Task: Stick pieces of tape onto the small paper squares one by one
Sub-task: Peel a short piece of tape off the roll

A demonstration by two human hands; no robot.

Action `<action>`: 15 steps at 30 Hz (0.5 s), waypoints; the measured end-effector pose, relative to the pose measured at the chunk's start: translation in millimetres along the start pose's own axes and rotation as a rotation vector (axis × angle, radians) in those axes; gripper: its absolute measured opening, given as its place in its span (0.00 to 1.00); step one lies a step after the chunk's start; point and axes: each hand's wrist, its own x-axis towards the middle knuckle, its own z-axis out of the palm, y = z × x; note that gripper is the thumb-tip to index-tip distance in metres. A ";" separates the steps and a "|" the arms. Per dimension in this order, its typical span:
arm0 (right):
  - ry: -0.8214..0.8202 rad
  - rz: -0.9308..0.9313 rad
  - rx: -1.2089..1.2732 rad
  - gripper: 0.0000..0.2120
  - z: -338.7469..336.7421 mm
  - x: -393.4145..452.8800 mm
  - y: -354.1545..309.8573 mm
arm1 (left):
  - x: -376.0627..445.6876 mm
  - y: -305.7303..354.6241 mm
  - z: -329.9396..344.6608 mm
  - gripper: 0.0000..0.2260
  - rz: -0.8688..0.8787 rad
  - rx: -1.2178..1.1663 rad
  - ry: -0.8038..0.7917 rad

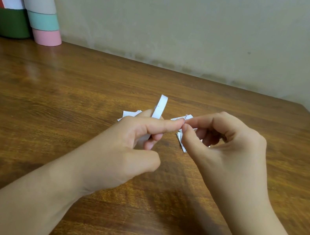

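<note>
A pale, stained wall (188, 19) backs a wooden table (51, 88) — glossy brown grain, light glaring off its far left. In that far-left corner, a green bottle (5, 22) with a stack of tape rolls (39, 3) leaning on it. Mid-table, the left hand (130, 146) grips a white paper strip (160, 106), upright. The right hand (223, 148) pinches a tiny tape piece (185, 118) at the left forefinger's tip — small paper squares (130, 114) lie on the table just beyond both.
</note>
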 end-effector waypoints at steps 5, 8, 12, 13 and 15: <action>0.019 -0.008 -0.048 0.03 2.3 -1.0 0.2 | 0.1 -1.9 0.4 0.31 -0.006 0.028 -0.002; 0.021 0.023 -0.035 0.03 2.9 -1.9 0.3 | 0.0 -2.2 0.7 0.31 -0.004 0.038 -0.006; 0.006 0.046 -0.012 0.03 2.3 -1.7 -0.2 | -0.8 -0.2 1.3 0.31 -0.009 -0.018 -0.006; -0.002 0.056 -0.002 0.03 1.7 -1.8 -0.3 | -1.0 0.2 1.1 0.31 -0.012 -0.040 -0.004; -0.019 0.081 0.025 0.03 0.8 -1.8 -0.7 | -1.5 0.6 0.8 0.30 -0.018 -0.084 -0.005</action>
